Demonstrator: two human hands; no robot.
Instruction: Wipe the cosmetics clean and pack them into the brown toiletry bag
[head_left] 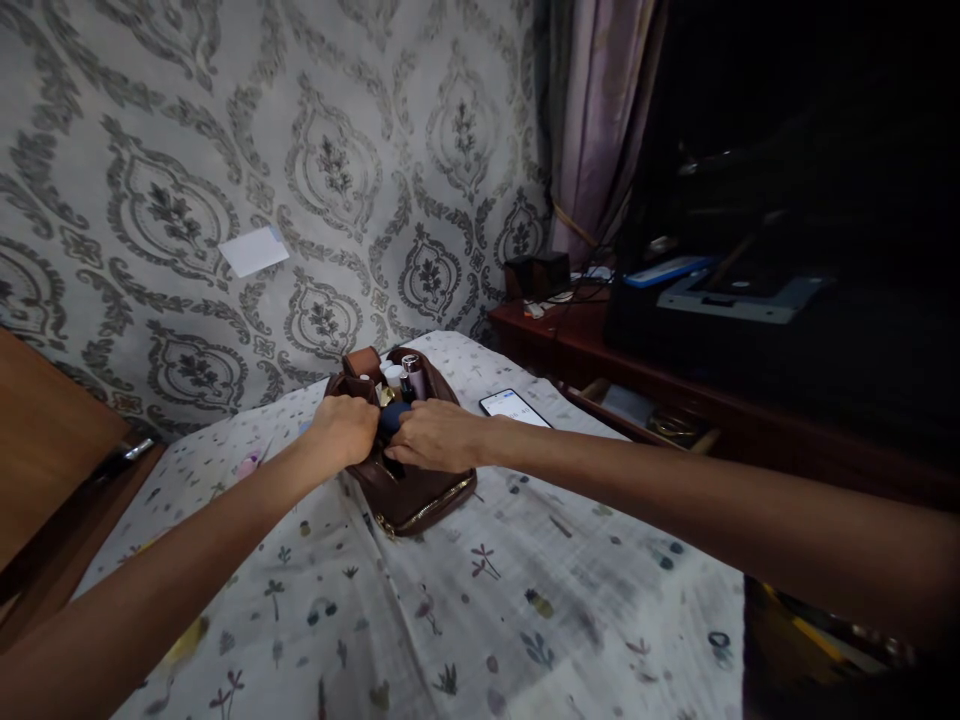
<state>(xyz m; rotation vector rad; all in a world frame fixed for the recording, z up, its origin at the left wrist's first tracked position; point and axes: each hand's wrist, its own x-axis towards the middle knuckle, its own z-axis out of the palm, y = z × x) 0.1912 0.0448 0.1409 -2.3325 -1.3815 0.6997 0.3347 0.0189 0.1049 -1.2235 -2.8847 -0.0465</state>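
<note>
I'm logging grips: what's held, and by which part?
Left hand seems to hold the brown bag by its rim; right hand, a dark blue item by its right end.

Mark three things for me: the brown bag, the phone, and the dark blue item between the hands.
Brown bag point(421, 490): head view, on its bare outer wall.
Phone point(513, 404): head view, on its lit screen.
Dark blue item point(392, 416): head view, on its exposed part.

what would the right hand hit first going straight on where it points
Likely the dark blue item against the right hand, then the left hand, though depth is unclear.
</note>
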